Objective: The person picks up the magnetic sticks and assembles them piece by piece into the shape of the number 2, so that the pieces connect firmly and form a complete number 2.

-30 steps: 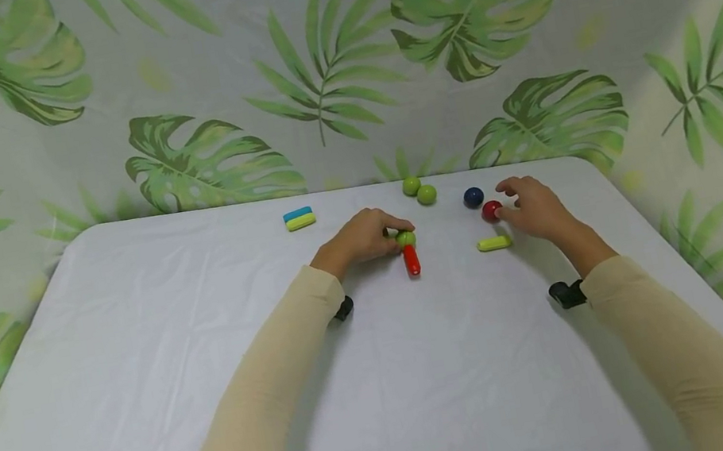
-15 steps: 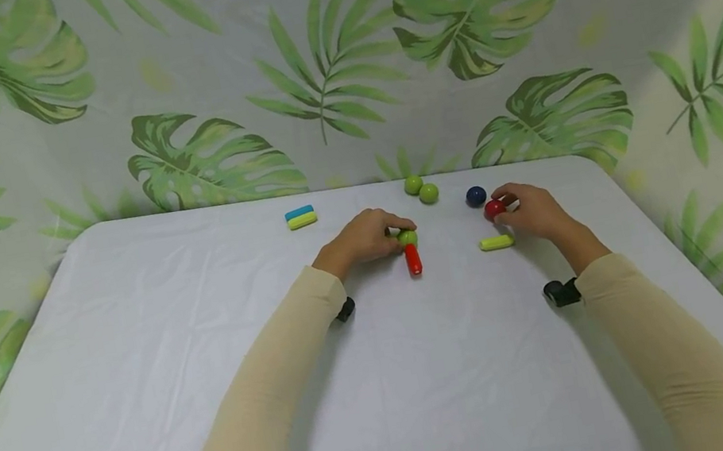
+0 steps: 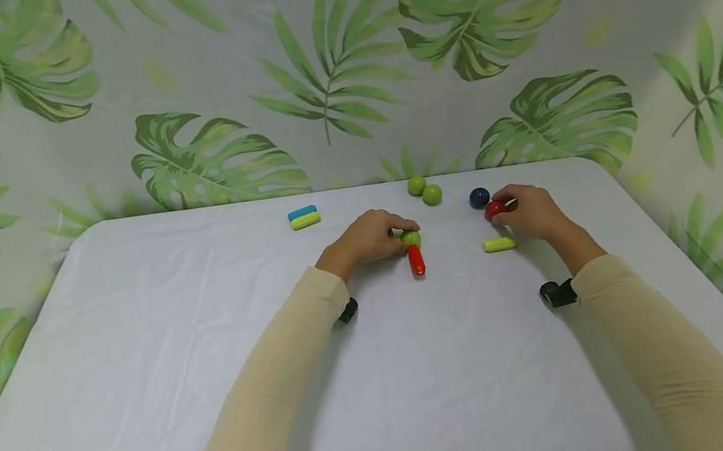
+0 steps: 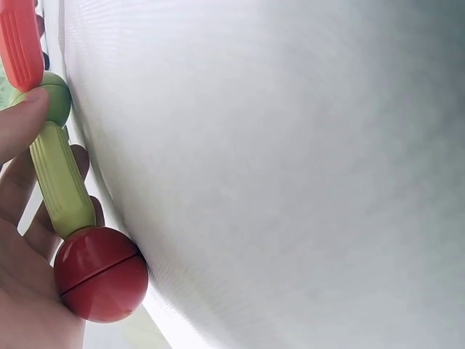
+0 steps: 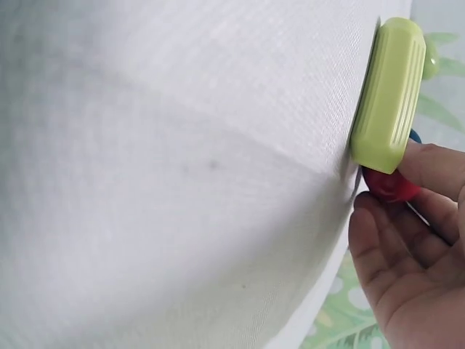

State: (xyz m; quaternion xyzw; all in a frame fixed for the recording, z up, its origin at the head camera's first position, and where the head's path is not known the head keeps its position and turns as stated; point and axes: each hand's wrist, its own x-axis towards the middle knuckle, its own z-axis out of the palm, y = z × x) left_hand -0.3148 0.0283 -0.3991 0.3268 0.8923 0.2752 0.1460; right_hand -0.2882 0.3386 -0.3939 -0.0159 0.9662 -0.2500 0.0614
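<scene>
My left hand [image 3: 367, 237] pinches a green ball [image 3: 411, 239] joined to a red rod [image 3: 417, 261]. In the left wrist view, the thumb presses on that ball, and a yellow-green rod [image 4: 62, 178] and a red ball [image 4: 102, 274] continue the chain beneath the palm. Toward the table's right side, my right hand [image 3: 533, 211] holds a separate red ball [image 3: 494, 211] between thumb and fingers. A loose yellow-green rod [image 5: 391, 94] lies just in front of it and partly hides the ball in the right wrist view. Close behind sits a dark blue ball [image 3: 479, 197].
Two green balls [image 3: 432, 194] rest near the table's back edge. Left of them, a blue rod [image 3: 302, 212] and a yellow-green rod [image 3: 306, 221] lie side by side. A leaf-patterned cloth [image 3: 335, 157] hangs behind the white table [image 3: 139, 361].
My right hand has moved slightly left, and its fingers have closed round the red ball. The left hand keeps its hold on the chain, nearly still.
</scene>
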